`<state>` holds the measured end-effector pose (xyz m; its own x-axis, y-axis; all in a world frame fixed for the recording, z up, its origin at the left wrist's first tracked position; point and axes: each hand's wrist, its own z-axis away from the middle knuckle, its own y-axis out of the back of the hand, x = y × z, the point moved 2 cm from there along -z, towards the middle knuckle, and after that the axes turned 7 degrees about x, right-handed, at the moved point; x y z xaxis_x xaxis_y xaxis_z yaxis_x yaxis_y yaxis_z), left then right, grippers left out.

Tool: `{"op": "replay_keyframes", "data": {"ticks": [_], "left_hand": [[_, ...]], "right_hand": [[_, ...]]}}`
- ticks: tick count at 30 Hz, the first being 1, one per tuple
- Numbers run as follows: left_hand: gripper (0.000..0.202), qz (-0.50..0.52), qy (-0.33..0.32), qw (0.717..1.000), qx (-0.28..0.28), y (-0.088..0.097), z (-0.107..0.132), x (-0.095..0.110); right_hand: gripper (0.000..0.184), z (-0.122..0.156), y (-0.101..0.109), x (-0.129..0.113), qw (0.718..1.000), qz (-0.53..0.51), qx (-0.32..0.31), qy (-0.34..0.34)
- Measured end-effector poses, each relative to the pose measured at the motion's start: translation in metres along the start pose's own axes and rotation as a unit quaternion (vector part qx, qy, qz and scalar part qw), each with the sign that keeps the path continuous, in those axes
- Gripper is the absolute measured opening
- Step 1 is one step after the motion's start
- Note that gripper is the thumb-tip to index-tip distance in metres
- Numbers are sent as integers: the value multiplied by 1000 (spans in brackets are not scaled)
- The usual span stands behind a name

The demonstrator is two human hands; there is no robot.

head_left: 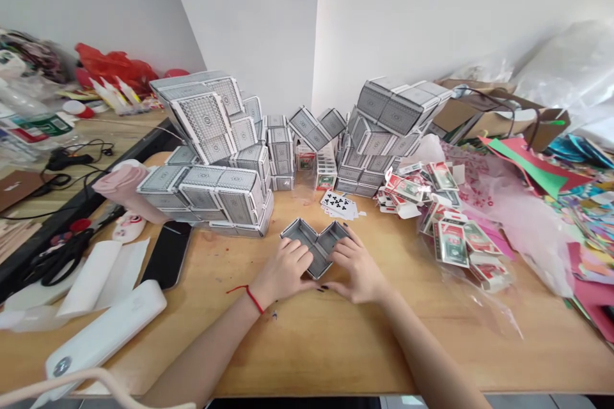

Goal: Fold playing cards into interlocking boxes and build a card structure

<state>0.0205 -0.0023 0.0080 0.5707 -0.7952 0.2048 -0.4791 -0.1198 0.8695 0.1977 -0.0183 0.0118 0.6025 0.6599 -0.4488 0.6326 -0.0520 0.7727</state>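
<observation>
Two grey playing-card boxes [314,246], joined in a V with their hollow sides up, sit on the wooden tabletop [336,345], held between the left hand [283,270] and the right hand [357,265]. Each hand closes snugly around one box from the near side. A red thread [249,297] circles the left wrist. Just behind the V lies a small spread of playing cards [338,204] showing clubs. Farther back on its left rises a stacked wall of matching boxes [206,185], and farther back on its right stands a second stack [378,140]. To its right, red-and-green card packs [451,243] spill across clear plastic, while a black phone [167,254] lies well to its left
</observation>
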Motion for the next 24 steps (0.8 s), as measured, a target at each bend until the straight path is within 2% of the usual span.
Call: {"op": "replay_keyframes", "data": {"ticks": [3, 7, 10, 13, 18, 24], "left_hand": [[49, -4, -19, 1000, 3, -2, 0, -3], [50, -8, -45, 999, -3, -3, 0, -6], [50, -19, -51, 999, 1, -3, 1, -7], [50, -15, -56, 998, 13, -3, 1, -8], [50, -1, -55, 998, 26, -3, 1, -9], [46, -26, -65, 997, 23, -6, 3, -12]], "right_hand": [[15, 2, -9, 0, 996, 76, 34, -13], [17, 7, -18, -9, 986, 162, 35, -14], [24, 12, -19, -15, 986, 165, 26, -5], [29, 13, -17, -16, 988, 152, -3, 35], [26, 5, -16, -7, 979, 188, -30, 79], [30, 14, -28, 4, 976, 195, -4, 98]]}}
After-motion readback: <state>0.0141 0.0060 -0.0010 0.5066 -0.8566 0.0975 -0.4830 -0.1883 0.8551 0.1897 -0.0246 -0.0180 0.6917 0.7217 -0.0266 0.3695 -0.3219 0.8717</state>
